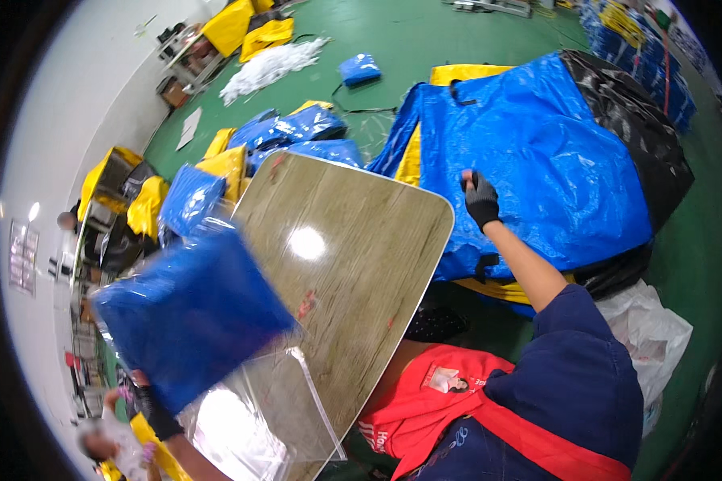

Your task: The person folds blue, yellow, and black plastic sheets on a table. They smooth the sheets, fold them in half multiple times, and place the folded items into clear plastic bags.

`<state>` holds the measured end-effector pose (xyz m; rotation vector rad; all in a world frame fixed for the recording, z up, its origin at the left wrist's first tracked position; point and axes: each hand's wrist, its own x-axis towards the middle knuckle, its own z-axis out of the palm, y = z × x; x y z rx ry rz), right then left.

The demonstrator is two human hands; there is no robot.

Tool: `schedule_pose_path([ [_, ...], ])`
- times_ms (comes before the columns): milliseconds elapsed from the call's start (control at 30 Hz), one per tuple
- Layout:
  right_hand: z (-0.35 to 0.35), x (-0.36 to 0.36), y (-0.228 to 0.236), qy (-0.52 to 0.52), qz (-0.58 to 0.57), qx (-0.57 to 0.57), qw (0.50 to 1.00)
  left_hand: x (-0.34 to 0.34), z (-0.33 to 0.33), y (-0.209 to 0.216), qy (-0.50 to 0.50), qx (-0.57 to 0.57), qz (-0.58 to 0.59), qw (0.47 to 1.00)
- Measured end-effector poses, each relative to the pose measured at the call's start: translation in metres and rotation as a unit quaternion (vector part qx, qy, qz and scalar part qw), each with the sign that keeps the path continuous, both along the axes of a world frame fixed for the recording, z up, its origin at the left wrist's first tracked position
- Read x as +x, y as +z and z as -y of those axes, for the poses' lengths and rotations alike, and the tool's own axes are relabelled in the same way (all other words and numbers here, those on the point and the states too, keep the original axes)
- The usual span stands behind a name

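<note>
At the left, my left hand [159, 415], in a dark glove with bare fingertips, grips a folded blue tarp bag [192, 317] in clear plastic by its near edge. The packed bag is tilted above the table and slightly blurred. My right hand [480, 199], in a grey and black glove, is over a large stack of blue bags [537, 160] with black ends. Its fingers are drawn together; what they may pinch is hidden. A clear plastic sleeve [297, 401] lies on the near part of the wood-patterned table [353, 232], below the packed bag.
Several packed blue and yellow bundles [297, 128] lie beyond the table on the green floor. White scraps [273, 68] and another blue packet [359, 70] lie farther back. A white plastic sack [646, 329] stands at right. Another person [116, 449] is at lower left, near shelves.
</note>
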<state>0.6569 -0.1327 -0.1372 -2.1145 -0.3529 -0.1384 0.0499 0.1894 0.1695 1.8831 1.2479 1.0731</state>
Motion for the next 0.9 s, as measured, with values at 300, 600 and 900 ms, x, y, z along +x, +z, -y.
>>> schedule_pose_path([
  [300,-0.001,-0.064,-0.148,0.3,-0.045,-0.489,0.818,0.097,-0.044,-0.208,-0.154,-0.083,-0.02,0.984],
  [600,0.111,-0.042,-0.226,0.175,0.384,-0.487,0.765,0.174,0.157,-0.246,-0.274,-0.272,0.078,0.919],
  [900,0.06,0.077,0.087,0.098,-0.068,0.171,0.978,0.112,0.169,-0.233,-0.277,-0.412,0.14,0.857],
])
